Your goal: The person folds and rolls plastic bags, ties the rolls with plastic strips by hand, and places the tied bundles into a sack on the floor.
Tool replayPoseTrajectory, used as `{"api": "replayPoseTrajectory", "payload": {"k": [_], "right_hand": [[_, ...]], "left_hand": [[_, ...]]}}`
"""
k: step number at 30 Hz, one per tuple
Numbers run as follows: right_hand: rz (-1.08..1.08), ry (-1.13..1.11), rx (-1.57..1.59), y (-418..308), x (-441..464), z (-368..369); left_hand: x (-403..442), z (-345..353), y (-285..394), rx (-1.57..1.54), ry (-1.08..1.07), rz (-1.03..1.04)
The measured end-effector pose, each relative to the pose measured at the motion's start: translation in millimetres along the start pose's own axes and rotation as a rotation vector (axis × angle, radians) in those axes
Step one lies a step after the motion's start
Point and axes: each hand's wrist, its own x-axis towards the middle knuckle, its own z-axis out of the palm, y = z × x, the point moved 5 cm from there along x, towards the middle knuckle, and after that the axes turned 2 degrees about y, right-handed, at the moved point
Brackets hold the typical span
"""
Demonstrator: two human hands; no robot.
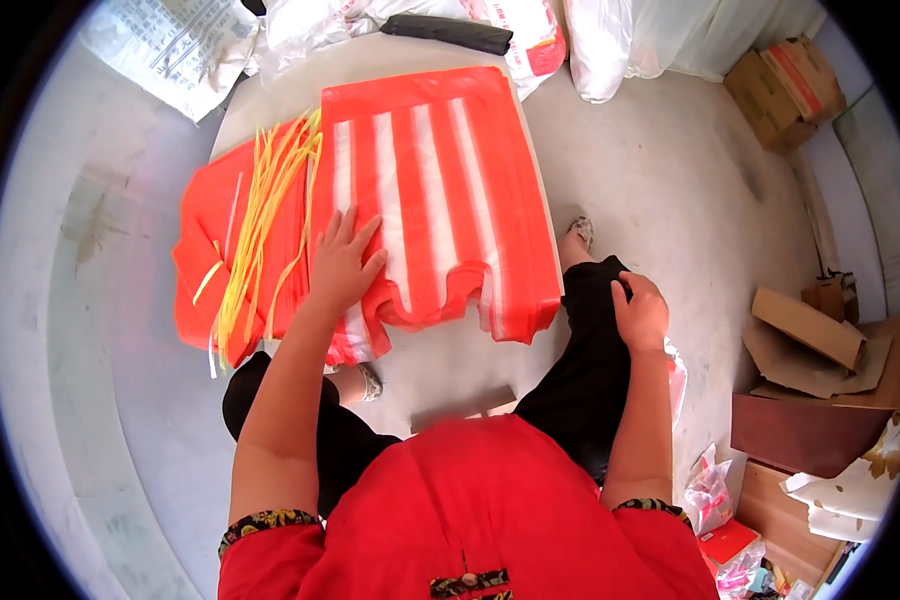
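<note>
A stack of red-and-white striped plastic bags (435, 200) lies on the low table in front of me, its cut-out handle edge facing me. My left hand (345, 265) rests on the stack's left side, open, fingers spread and palm down. Beside it, a bundle of yellow plastic strips (260, 230) lies across more red plastic sheeting (205, 215). My right hand (640, 312) rests on my right knee, open and holding nothing, with its fingers loosely bent and partly hidden.
At the table's far edge are a rolled black plastic item (446, 32) and white printed sacks (170, 50). Cardboard boxes (785, 90) stand at the back right. An opened carton (810, 345) and bagged items (710, 490) sit on the floor to my right.
</note>
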Motion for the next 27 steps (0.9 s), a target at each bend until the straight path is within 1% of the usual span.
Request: {"api": "replayPoseTrajectory", "payload": {"k": [6, 9, 12, 15, 18, 21, 24, 27], "right_hand": [[-0.04, 0.008, -0.004, -7.7, 3.1, 2.8], [-0.06, 0.012, 0.008, -13.4, 4.6, 2.2], [-0.08, 0.008, 0.001, -16.5, 6.3, 5.0], [-0.078, -0.002, -0.016, -19.2, 6.8, 6.2], [-0.079, -0.009, -0.02, -25.8, 8.6, 4.0], [-0.126, -0.005, 0.001, -33.6, 9.1, 9.5], [-0.159, -0.031, 0.013, -47.6, 13.6, 15.4], [-0.187, -0.052, 0.021, -61.9, 15.0, 22.1]], "left_hand": [[4.5, -3.4, 3.4, -0.04, -0.01, -0.018], [4.7, -8.9, 8.8, 0.06, 0.005, -0.073], [9.6, -22.6, 24.7, 0.035, 0.111, -0.033], [21.6, -11.9, 34.9, 0.046, 0.024, 0.037], [27.3, 3.0, 34.5, 0.049, -0.062, 0.052], [28.1, 2.4, 33.1, 0.038, -0.058, 0.046], [20.5, -9.9, 39.2, 0.07, 0.069, 0.063], [-6.8, -15.2, 58.1, -0.323, 0.041, 0.242]]}}
